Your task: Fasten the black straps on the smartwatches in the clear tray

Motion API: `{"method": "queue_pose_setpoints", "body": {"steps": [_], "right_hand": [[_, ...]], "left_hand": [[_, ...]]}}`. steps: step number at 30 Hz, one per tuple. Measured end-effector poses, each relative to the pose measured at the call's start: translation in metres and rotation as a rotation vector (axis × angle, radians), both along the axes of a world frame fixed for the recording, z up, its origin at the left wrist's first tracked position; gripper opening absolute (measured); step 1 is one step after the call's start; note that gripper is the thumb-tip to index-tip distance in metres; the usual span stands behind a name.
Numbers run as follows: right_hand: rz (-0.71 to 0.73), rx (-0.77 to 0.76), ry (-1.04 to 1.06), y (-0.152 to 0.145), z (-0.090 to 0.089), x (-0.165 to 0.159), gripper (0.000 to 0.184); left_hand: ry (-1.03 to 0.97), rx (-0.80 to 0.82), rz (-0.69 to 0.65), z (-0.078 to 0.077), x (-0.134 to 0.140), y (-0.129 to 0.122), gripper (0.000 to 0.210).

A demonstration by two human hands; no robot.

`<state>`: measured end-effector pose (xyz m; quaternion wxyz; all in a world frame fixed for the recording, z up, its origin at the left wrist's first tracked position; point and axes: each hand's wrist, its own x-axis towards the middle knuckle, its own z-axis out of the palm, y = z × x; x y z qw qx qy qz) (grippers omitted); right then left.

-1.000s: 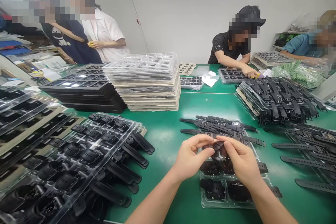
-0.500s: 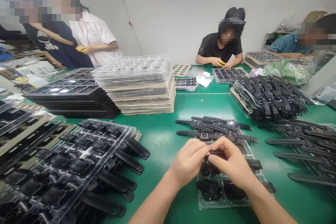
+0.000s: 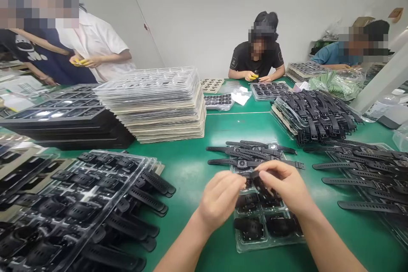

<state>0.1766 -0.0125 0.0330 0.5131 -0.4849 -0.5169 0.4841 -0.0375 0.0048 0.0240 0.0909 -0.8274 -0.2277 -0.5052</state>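
Observation:
A clear tray point(image 3: 251, 246) of black smartwatches lies in front of me on the green table. My right hand point(image 3: 287, 185) pinches the black strap of a smartwatch point(image 3: 264, 189) between thumb and fingers, above the tray's middle. Just left of it is my left hand point(image 3: 219, 199), its fingers curled together and their tips close to that strap. Whatever those tips hold is hidden. Nearer to me, watches with looped straps point(image 3: 250, 227) sit in the tray's pockets. At its far end, watches with straps laid out straight point(image 3: 242, 163) lie across one another.
Left stand stacked trays of watches point(image 3: 105, 182), black trays point(image 3: 70, 123) and a tall stack of clear and beige trays point(image 3: 159, 106). More strapped watches are piled right point(image 3: 318, 114) and nearer right point(image 3: 366, 174). Several people work around the table; one in black point(image 3: 256, 57) sits opposite.
My hands have drawn slightly apart, uncovering more of the strap at my right fingertips. The view has shifted a little, so most things sit further left.

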Motion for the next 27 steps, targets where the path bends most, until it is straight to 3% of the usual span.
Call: {"method": "queue_pose_setpoints", "body": {"steps": [5, 11, 22, 27], "right_hand": [[-0.161, 0.126, -0.276, 0.01, -0.007, 0.05, 0.027], [0.112, 0.053, -0.746, 0.018, -0.022, 0.092, 0.013], [0.313, 0.148, -1.009, 0.029, -0.026, 0.095, 0.014], [0.261, 0.201, -1.133, 0.04, -0.007, 0.075, 0.022]], "left_hand": [[-0.049, -0.104, 0.067, -0.005, 0.002, 0.011, 0.024], [-0.045, -0.155, -0.006, -0.01, 0.007, 0.012, 0.026], [-0.084, -0.203, 0.025, -0.013, 0.004, 0.018, 0.02], [-0.145, -0.169, 0.113, -0.015, -0.001, 0.022, 0.017]]}}
